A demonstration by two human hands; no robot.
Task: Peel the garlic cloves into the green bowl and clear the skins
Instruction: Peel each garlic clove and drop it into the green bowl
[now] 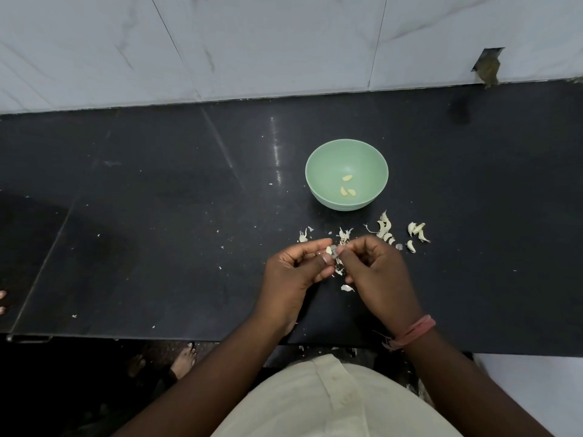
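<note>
Dark stone countertop point(157, 190) runs wall to wall beneath pale marbled wall tiles point(284, 42), viewed from above. Green bowl point(346, 152) sits toward the back-right part of the counter, just beyond the working area; three peeled cloves point(347, 187) lie in its bottom, so the bowl is placed within easy drop range of the hands. Unpeeled cloves point(417, 230) wait in loose clusters near the front of the bowl, off to its right, close to the right hand for quick pickup. Loose skins point(344, 234) are scattered on the counter between bowl and hands, with more flakes directly below the hands, presumably falling where the peeling is done. Both forearms reach in from the front edge, wrists raised off the counter. Left hand point(296, 272) has its fingers curled, thumb and forefinger pinching the current clove point(329, 250) to steady it. Right hand point(375, 272), a reddish thread band point(416, 331) at the wrist, has curled fingers pinching at the skin on the same clove, fingertips of both hands nearly meeting. Judgement: mid-peel on the fourth clove; skin clearing not yet begun.
</note>
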